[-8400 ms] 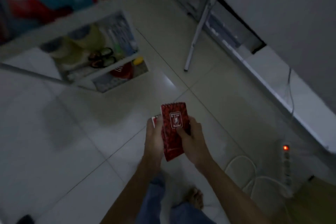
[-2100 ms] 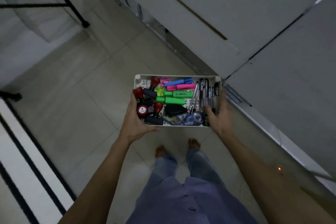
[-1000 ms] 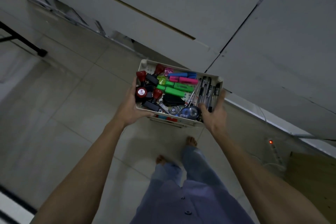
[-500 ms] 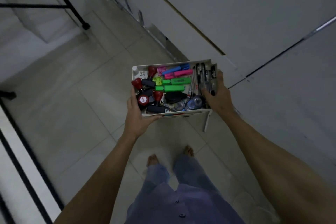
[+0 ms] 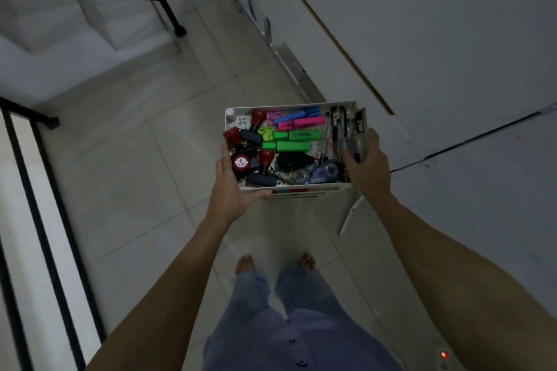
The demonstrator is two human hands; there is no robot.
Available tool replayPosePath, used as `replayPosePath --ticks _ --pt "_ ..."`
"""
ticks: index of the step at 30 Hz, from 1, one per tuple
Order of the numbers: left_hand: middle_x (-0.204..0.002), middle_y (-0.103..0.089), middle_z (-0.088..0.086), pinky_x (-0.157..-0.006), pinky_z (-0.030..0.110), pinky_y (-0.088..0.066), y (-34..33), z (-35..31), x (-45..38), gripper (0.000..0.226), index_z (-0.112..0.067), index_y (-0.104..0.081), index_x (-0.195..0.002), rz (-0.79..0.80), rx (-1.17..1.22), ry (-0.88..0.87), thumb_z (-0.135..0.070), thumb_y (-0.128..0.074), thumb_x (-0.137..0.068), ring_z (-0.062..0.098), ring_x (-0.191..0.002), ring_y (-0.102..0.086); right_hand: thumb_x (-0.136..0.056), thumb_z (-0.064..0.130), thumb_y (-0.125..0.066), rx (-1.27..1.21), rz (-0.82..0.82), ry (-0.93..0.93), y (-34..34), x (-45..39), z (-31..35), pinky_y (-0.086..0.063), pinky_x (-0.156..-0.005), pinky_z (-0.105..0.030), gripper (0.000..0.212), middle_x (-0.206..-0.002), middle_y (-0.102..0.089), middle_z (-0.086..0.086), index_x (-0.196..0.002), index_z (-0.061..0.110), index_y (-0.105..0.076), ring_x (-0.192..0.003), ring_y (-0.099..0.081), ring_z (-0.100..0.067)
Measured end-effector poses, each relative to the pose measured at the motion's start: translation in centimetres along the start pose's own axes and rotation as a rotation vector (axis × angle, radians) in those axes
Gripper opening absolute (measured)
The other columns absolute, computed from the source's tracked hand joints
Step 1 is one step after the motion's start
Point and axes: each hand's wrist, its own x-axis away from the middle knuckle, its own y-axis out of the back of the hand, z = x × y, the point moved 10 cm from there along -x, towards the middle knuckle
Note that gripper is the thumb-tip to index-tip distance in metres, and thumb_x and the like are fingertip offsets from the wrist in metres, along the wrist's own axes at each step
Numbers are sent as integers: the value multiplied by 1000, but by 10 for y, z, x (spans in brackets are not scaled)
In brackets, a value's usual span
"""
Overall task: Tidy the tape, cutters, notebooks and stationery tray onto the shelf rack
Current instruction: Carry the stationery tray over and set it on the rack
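I hold a white stationery tray [image 5: 233,122] level in front of me, above the tiled floor. My left hand [image 5: 229,187] grips its left near corner and my right hand [image 5: 366,166] grips its right side. Inside lie green highlighters [image 5: 297,141], pink and blue markers [image 5: 301,119], red-topped stamps [image 5: 242,161], several dark pens [image 5: 346,132] and correction tape rollers [image 5: 325,173]. The shelf rack is not in view.
Black metal frame legs [image 5: 168,6] stand at the top left, and black rails [image 5: 39,190] run along the left edge. A white wall [image 5: 422,39] rises on the right. A white leg [image 5: 349,217] leans below the tray. A red-lit power strip [image 5: 443,355] lies bottom right.
The red notebook held earlier is gone from my hands; both now carry the tray. Over the last second the view swung left and the tray stayed gripped, level.
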Motion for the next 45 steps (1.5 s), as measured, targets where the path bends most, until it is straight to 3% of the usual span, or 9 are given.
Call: replayPosePath --ticks 6,15,22,26,28,30,34,41,45 --pt "-151 -45 14 -114 53 -46 -1 -10 -18 152 -23 -3 -164 62 66 -46 -34 -104 -52 28 -140 -51 -91 47 -64 -53 -31 -15 5 3 -2 -56 -95 -49 78 -135 -62 -14 -154 26 -22 -115 -64 -34" --pt "-151 -52 7 -114 50 -47 -24 -74 -81 146 -22 -18 -163 265 52 -279 -38 -106 -47 22 -140 -53 -96 42 -62 -139 -202 -238 33 30 -35 -51 -103 -48 83 -150 -50 -15 -161 20 -13 -128 -57 -34" --pt "-147 -57 -13 -112 23 -46 -66 -142 -159 129 -27 -32 -155 625 19 -479 -37 -104 -47 9 -138 -55 -99 41 -57 -217 -429 -478 32 54 -40 -53 -97 -52 81 -148 -51 -18 -161 17 -10 -123 -59 -39" --pt "-142 -54 -36 -103 7 -44 -96 -160 -195 130 -33 -26 -156 778 -61 -543 -12 -103 -52 -14 -132 -51 -99 39 -57 -256 -561 -566 31 61 -38 -49 -103 -52 79 -152 -47 -18 -159 12 -14 -132 -53 -38" --pt "-147 -52 -29 -103 7 -43 -110 -167 -210 133 -22 -22 -160 841 -112 -559 -7 -101 -54 -16 -133 -48 -99 38 -58 -272 -626 -593 30 65 -36 -48 -104 -51 79 -152 -46 -19 -159 11 -15 -133 -52 -38" --pt "-152 -52 -6 -111 26 -48 -120 -175 -222 134 -14 -21 -163 880 -136 -562 -8 -100 -55 4 -140 -51 -99 37 -58 -291 -664 -609 30 65 -35 -51 -100 -51 76 -149 -49 -20 -157 10 -17 -128 -56 -39" --pt "-152 -54 -3 -111 35 -49 -135 -184 -235 123 -20 -24 -161 897 -185 -608 -16 -99 -64 14 -139 -53 -99 33 -58 -290 -695 -627 36 55 -38 -57 -81 -49 70 -127 -63 -25 -153 8 -21 -105 -66 -41" --pt "-139 -46 -29 -91 -10 -31 -118 -167 -247 107 -19 -33 -158 734 -219 -612 -20 -95 -71 -23 -118 -39 -99 37 -58 -322 -632 -656 33 45 -39 -55 -91 -49 73 -133 -61 -23 -155 12 -19 -112 -64 -40" --pt "-152 -44 -15 -107 26 -47 -101 -160 -235 101 -27 -33 -160 652 -203 -609 -18 -90 -77 -4 -132 -42 -96 42 -61 -368 -605 -547 35 49 -34 -53 -88 -37 63 -129 -64 -14 -144 11 -35 -114 -64 -35"
